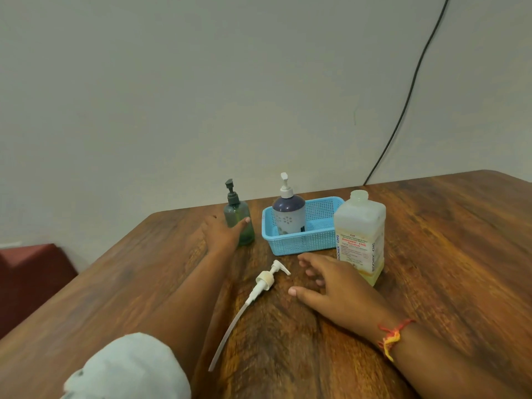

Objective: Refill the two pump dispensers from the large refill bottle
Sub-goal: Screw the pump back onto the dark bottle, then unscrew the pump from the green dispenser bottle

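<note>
Head view, nearest first: my white rolled sleeve (126,367) sits at the bottom edge, and my 2 forearms reach out over the wooden table (446,254). A red and yellow thread band (393,335) circles my right wrist. Between my arms a loose white pump (266,279) lies flat on the wood, its long dip tube pointing back toward me and its nozzle pointing right. My right hand (331,283) is palm down just beside it with the fingers spread and holding nothing; I cannot tell whether it touches the wood. Just to its right the large refill bottle (359,234) stands upright with its neck uncapped and yellowish liquid low in the base. Farther out, my left hand (221,234) grips the green dispenser (240,217), thumb across its front and fingers round its left side; it stands upright with its dark pump fitted. Beside it a blue basket (302,243) holds the purple dispenser (289,214), upright with a white pump. Behind, a black cable (403,110) runs down the wall.
</note>
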A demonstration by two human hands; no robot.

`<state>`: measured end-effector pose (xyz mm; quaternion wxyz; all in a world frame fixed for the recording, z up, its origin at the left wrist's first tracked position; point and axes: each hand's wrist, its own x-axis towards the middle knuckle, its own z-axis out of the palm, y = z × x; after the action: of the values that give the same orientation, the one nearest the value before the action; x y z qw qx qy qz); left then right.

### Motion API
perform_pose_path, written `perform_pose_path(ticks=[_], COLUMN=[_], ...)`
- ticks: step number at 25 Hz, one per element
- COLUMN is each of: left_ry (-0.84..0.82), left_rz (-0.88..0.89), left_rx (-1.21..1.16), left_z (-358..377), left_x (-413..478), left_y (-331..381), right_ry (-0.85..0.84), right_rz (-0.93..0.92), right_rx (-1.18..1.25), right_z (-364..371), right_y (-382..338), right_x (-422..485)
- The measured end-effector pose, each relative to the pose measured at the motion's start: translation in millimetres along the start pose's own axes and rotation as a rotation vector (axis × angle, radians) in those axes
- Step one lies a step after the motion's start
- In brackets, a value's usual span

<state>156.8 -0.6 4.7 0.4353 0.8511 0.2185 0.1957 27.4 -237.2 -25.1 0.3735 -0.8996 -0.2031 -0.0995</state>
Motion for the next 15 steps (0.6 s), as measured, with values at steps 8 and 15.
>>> perform_pose_path(ticks=[8, 15], left_ry=[-0.036, -0.184], left_rz=[0.011, 0.291], left_rx=[-0.328, -0.673], left_z=[9, -56], left_x=[1, -65], left_y=[7, 16], right_ry=[-0.027, 0.045], right_rz=[0.004, -0.005], right_rx=[-0.013, 0.103], right_z=[-2, -2], right_y=[3, -4], right_x=[1, 0])
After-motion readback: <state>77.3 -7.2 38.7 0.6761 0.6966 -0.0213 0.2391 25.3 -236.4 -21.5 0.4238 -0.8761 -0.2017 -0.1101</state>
